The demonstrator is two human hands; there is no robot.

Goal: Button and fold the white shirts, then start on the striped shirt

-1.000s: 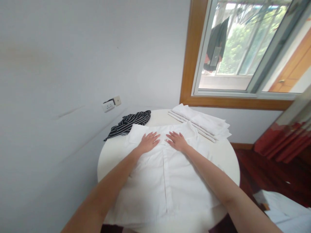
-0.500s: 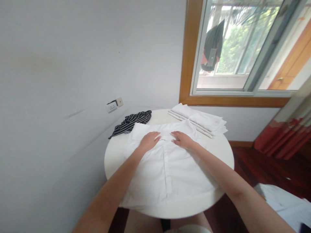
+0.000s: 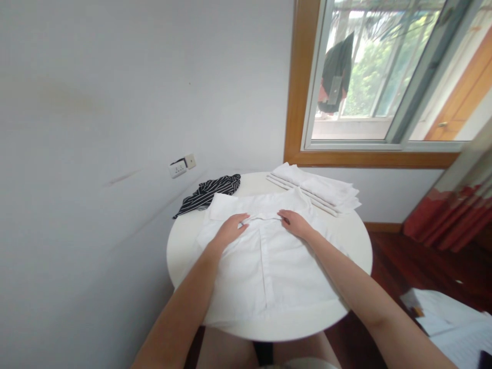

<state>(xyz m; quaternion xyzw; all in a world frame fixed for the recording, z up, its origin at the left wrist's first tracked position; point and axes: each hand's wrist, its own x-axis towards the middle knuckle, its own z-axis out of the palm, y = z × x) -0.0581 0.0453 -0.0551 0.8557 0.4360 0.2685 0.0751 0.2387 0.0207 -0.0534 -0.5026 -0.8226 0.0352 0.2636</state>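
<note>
A white shirt (image 3: 246, 277) is spread on the round table (image 3: 184, 230), a placket running down its middle and a band of cloth folded across its far part. My left hand (image 3: 231, 229) is at the left end of a crosswise edge of that cloth, thumb and fingers closing on it. At the other end of the same edge, my right hand (image 3: 295, 224) has its fingers curled round the fabric. Between the hands the edge bows up slightly. Both forearms lie over the shirt's sides.
At the table's far right is a stack of folded white cloths (image 3: 315, 187). A black striped garment (image 3: 211, 192) lies crumpled at the far left, near the wall socket (image 3: 178, 169). White items (image 3: 446, 312) sit low at the right. A wall and window frame (image 3: 369, 160) border the table.
My hands have gone from lying on the cloth to gripping its crosswise edge. The left moved slightly down and left, the right slightly to the right.
</note>
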